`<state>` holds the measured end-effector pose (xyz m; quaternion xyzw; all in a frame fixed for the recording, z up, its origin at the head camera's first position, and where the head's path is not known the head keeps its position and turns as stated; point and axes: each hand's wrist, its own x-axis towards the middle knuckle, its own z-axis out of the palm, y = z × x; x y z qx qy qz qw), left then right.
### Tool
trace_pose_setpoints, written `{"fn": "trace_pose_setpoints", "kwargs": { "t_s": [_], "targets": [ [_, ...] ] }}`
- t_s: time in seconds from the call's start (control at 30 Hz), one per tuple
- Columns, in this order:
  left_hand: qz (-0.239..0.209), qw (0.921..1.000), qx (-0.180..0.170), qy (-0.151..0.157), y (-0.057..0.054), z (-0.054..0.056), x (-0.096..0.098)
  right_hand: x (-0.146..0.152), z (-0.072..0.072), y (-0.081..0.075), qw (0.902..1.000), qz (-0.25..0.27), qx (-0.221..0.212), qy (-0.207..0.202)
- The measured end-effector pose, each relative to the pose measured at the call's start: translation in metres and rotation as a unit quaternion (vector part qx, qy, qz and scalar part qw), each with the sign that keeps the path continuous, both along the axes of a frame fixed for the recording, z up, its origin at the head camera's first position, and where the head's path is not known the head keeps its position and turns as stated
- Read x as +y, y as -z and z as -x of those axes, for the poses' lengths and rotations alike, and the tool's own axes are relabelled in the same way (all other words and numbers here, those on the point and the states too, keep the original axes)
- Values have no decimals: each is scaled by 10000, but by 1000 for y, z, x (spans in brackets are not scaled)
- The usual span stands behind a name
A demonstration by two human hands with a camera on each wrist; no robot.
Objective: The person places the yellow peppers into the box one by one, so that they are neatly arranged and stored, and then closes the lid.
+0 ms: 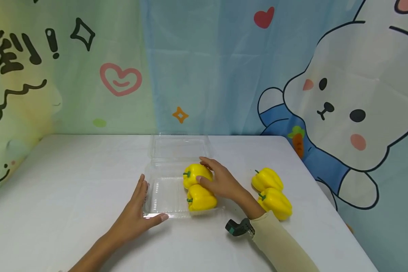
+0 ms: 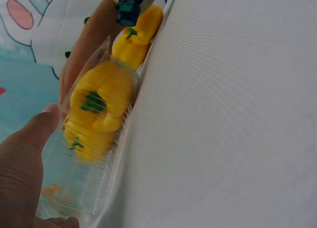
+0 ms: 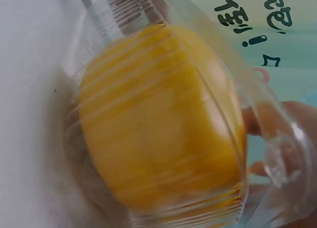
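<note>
A clear plastic clamshell box (image 1: pixel 168 194) lies with its lid (image 1: pixel 181 147) laid back. Two yellow bell peppers sit along its right side: a far pepper (image 1: pixel 194 174) and a near pepper (image 1: pixel 201 198), stems pointing left. My right hand (image 1: pixel 221 181) grips the far pepper, thumb on its near side and fingers over its far side. At the box's left front corner is my left hand (image 1: pixel 134 211), fingers straight along the side and thumb at the front edge. Through the clear wall, the right wrist view shows a pepper (image 3: pixel 163 119) close up.
Two more yellow peppers lie right of the box, a back one (image 1: pixel 268 179) and a front one (image 1: pixel 276 204), near my right forearm. A dark wrist device (image 1: pixel 238 227) is strapped at the right wrist. Behind the white table (image 1: pixel 71 181) hangs a printed curtain (image 1: pixel 204 68).
</note>
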<state>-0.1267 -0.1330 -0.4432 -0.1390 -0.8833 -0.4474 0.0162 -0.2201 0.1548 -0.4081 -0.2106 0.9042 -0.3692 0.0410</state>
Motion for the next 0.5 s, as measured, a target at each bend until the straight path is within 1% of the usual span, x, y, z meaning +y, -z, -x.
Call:
{"fn": "trace_pose_setpoints", "kwargs": {
  "t_s": [0.13,0.27,0.37,0.5],
  "targets": [
    [38,10000,-6,-1,-1,-1,-1,0,-1,-1,9998,215,34,8],
    [68,10000,1,-32,-1,-1,-2,2,1,-2,9979,582,127,-237],
    [63,10000,-2,-31,0,-1,-2,5,1,-2,9938,1016,254,-369],
    [34,10000,-20,10,1,1,0,11,-1,-7,9861,1546,518,-316]
  ]
}}
